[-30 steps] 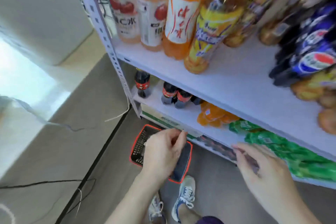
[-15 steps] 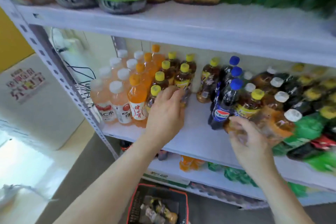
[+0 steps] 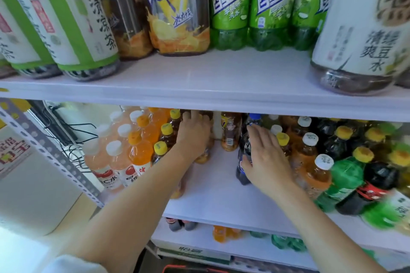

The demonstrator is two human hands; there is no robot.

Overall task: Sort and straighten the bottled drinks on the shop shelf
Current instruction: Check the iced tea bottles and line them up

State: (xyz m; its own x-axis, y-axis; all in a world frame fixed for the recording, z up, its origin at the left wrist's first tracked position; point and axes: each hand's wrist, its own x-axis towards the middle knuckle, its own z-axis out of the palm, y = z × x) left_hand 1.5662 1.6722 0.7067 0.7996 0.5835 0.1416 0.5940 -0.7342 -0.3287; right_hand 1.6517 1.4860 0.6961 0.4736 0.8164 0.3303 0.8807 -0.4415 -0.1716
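Note:
My left hand point(image 3: 195, 133) reaches deep into the middle shelf point(image 3: 213, 193) and wraps the top of a brown tea bottle point(image 3: 203, 158); only the bottle's base shows under it. Yellow-capped tea bottles point(image 3: 163, 137), orange drinks point(image 3: 139, 153) and pink drinks point(image 3: 104, 164) stand in rows to its left. My right hand point(image 3: 264, 162) lies with straight fingers against a dark blue cola bottle point(image 3: 241, 177), thumb on its side. Between the hands, one tea bottle point(image 3: 230, 133) stands alone at the back.
Mixed amber, green point(image 3: 346, 177) and black point(image 3: 377, 179) bottles crowd the shelf's right side, some leaning. Large bottles fill the upper shelf point(image 3: 221, 77) just above my hands. A perforated post point(image 3: 44, 146) bounds the left; a lower shelf point(image 3: 221, 248) and a red basket rim point(image 3: 188, 269) lie below.
My view rose from the floor basket to the middle shelf. Both hands have moved up and deeper in, the left onto the tea bottles, the right from the amber bottles to the blue cola bottle.

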